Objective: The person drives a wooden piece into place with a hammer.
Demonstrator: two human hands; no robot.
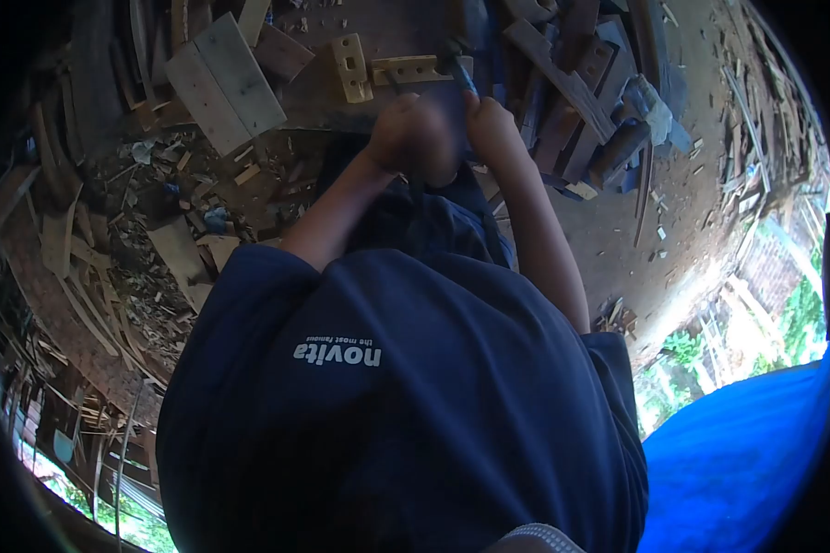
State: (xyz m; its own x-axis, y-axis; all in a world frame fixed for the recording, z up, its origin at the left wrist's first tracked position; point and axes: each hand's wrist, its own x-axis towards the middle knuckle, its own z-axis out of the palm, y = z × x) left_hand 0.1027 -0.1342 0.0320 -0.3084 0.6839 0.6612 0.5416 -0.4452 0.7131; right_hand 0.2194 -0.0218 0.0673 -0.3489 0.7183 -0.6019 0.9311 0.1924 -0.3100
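A pale wooden block (415, 70) with a row of holes lies on the ground in front of me. My right hand (492, 127) is closed around the handle of a hand tool (468, 83), partly dark and partly blue. The tool's far end lies over the right part of the block; its kind is not clear. My left hand (408, 134) is curled like a fist just below the block and smeared by motion. A thin dark rod shows above it, but what it grips is hidden. Beside the block's left end stands a second holed wooden block (350, 68).
Joined pale boards (226, 85) lie at the upper left. Dark wooden pieces (563, 83) are heaped to the right, with a clear plastic bag (650, 111) beside them. Wood scraps and shavings (221, 198) cover the ground at left. A blue sheet (738, 461) is at lower right.
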